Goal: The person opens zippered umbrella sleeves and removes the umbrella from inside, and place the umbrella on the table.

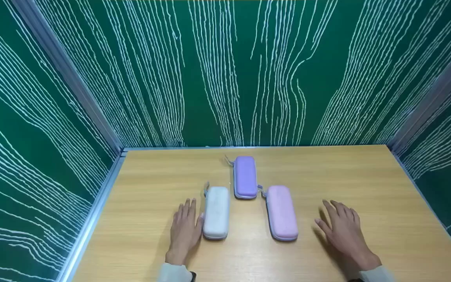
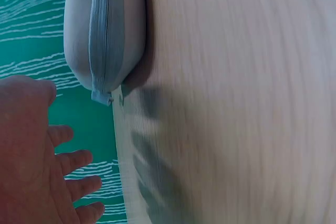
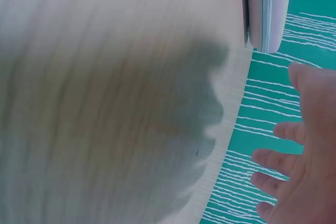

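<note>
As hands [image 1: 185, 231] [image 1: 343, 233] flank them — white case [image 1: 216, 211], purple case [image 1: 245, 176], pink case [image 1: 282, 211], plain-topped.

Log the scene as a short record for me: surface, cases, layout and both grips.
Surface: light wood-grain table
Backdrop: green panels with white wavy lines
Case 1: whitish oblong zippered case, fabric-looking
Case 2: purple oblong case, fabric-looking
Case 3: pink oblong case, fabric-looking
Layout: triangle; purple farthest, whitish nearer left, pink nearer right
Left grip: bare hand, close beside the whitish case
Right grip: bare hand, right of the pink case, apart from it
Held: nothing
</note>
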`<state>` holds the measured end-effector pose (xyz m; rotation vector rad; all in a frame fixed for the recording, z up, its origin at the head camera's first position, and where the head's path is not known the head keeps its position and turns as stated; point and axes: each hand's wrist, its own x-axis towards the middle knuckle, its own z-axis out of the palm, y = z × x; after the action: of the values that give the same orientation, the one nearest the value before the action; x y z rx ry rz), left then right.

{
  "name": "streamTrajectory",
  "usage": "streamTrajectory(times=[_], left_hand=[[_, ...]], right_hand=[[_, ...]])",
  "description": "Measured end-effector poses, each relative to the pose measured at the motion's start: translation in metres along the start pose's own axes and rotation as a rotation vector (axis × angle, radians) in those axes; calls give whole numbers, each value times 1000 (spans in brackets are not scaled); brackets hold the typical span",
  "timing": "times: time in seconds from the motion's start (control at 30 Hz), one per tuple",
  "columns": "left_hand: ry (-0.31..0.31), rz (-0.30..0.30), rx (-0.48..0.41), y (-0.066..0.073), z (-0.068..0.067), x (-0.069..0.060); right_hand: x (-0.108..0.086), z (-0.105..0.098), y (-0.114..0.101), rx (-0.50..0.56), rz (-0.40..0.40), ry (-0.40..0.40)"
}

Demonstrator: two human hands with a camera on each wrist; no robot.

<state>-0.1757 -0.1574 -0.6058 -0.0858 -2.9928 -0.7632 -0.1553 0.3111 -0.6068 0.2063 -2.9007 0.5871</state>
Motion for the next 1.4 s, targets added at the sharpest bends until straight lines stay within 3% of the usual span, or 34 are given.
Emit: streamTrajectory(times=[0.33,0.6,0.87,1.1,1.4], left_hand=[[-3,13,3,14,8,-3],[41,63,20,22,12,-3],[34,56,18,35,15,-4],[70,113,85,45,16,-6],[91,159,136,55,17,-8]], right_hand=[[3,-2,-15,15,-11,13],[4,0,-25,15,-41,49],[6,4,-36,27,-75,70],[4,9,-42,21,-153,140],[4,13,-52,16,-176,158]])
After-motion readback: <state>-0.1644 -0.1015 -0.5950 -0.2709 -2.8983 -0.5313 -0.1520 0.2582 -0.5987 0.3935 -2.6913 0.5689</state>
